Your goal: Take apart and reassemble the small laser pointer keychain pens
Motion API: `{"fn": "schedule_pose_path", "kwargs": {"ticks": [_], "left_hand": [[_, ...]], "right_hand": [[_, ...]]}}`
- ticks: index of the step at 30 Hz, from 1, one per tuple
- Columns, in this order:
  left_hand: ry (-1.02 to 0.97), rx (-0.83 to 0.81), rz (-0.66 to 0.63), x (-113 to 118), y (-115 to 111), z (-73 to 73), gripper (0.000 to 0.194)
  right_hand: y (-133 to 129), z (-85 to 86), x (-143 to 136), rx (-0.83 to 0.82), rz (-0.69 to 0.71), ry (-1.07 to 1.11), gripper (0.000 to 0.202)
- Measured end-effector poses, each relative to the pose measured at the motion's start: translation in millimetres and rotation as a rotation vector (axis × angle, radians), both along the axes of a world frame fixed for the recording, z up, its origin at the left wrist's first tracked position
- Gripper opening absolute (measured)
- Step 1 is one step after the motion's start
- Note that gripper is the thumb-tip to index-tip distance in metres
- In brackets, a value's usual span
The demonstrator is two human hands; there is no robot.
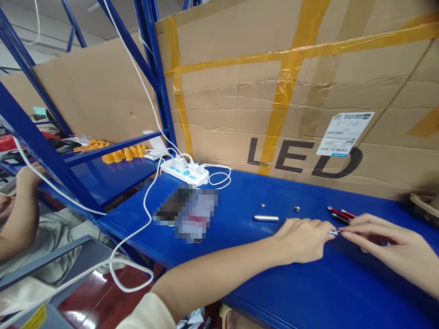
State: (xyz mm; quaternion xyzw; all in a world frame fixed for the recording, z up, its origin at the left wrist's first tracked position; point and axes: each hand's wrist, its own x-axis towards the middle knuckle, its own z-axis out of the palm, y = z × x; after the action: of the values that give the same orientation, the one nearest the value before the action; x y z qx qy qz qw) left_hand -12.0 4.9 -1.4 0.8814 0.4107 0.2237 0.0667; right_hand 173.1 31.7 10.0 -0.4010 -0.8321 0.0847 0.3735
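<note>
Above the blue table (240,196), my left hand (307,240) is closed around a small shiny metal piece (334,232). The fingertips of my right hand (391,240) pinch the same piece from the right. A silver tube (266,218) lies left of my left hand. Behind the hands are a tiny round part (263,205) and a small silver part (296,209). Red and dark pens (338,213) rest just beyond my right hand. Something else small is partly hidden under my right hand.
A white power strip (184,172) with plugs and cables stands at the back. Two blurred flat objects lie in front of it. A white cable (146,205) hangs over the left edge. Cardboard (222,109) walls the back. At far left is another person's arm (25,205).
</note>
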Motion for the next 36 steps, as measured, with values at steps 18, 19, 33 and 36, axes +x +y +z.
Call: {"fn": "schedule_pose_path", "kwargs": {"ticks": [18,19,33,36], "left_hand": [[0.013,0.177,0.018,-0.2,-1.7,-5.0,0.024],[0.015,0.188,0.022,-0.1,-1.8,-5.2,0.024],[0.004,0.204,0.084,0.7,-3.1,-6.1,0.03],[-0.015,0.173,0.063,0.5,-2.8,-5.9,0.029]], "right_hand": [[4.8,-6.2,5.2,-0.196,-0.019,0.038,0.036],[4.7,-6.3,4.6,-0.205,-0.023,0.044,0.036],[1.0,-2.9,1.8,-0.539,-0.125,0.159,0.034],[0.3,-2.6,0.3,-0.606,-0.13,0.178,0.035]]}}
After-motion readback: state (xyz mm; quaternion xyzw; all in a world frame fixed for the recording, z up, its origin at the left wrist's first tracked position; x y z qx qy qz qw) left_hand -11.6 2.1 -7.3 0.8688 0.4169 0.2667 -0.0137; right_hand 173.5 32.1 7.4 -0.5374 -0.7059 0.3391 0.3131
